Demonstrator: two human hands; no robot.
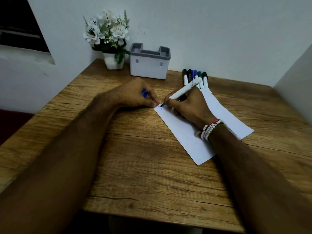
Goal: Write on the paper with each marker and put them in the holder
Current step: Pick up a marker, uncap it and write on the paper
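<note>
My right hand [190, 105] grips a white-barrelled blue marker [184, 89], its tip touching the far left corner of the white paper [189, 137], where a small blue mark shows. My left hand [138, 95] rests on the wooden table at the paper's corner, its fingers closed around the blue cap [144, 94] and its thumb pressing the paper's edge. Several capped markers [194, 76] lie side by side beyond the paper, near the wall. The grey and white holder [149, 65] stands at the back of the table with nothing visible in it.
A white pot of white flowers [109, 36] stands to the left of the holder against the wall. The wooden table [143, 166] ends close in front of me. Walls close in behind and on the right.
</note>
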